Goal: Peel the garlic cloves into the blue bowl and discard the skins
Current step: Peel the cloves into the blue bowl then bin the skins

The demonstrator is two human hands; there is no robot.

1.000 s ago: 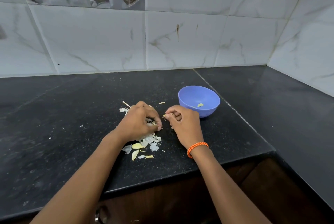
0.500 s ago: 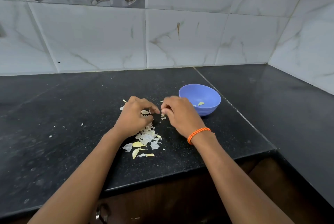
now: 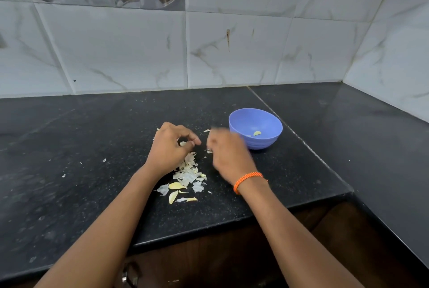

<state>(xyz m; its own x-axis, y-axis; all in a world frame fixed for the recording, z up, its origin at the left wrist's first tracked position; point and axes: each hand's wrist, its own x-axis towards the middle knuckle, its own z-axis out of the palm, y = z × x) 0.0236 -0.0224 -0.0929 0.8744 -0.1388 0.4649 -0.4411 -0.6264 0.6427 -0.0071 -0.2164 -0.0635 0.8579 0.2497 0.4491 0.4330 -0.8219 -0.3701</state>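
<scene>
Head view: garlic peeling on a black counter (image 3: 92, 194).
One pale clove (image 3: 257, 133) lies in the blue bowl (image 3: 262, 122), long axis roughly across the bowl, toward the counter's back right. White and yellowish skins (image 3: 188, 177) are heaped near the front edge. The left hand (image 3: 170, 148) curls its fingers, pinching a pale piece (image 3: 183, 143). The right hand (image 3: 228, 153) is blurred; its grip cannot be told.

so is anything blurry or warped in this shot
Head view: the right hand is smeared by motion blur, while the left hand, bowl and garlic skins stay sharp; the wide lens bends the wall tiles and counter edges.
</scene>
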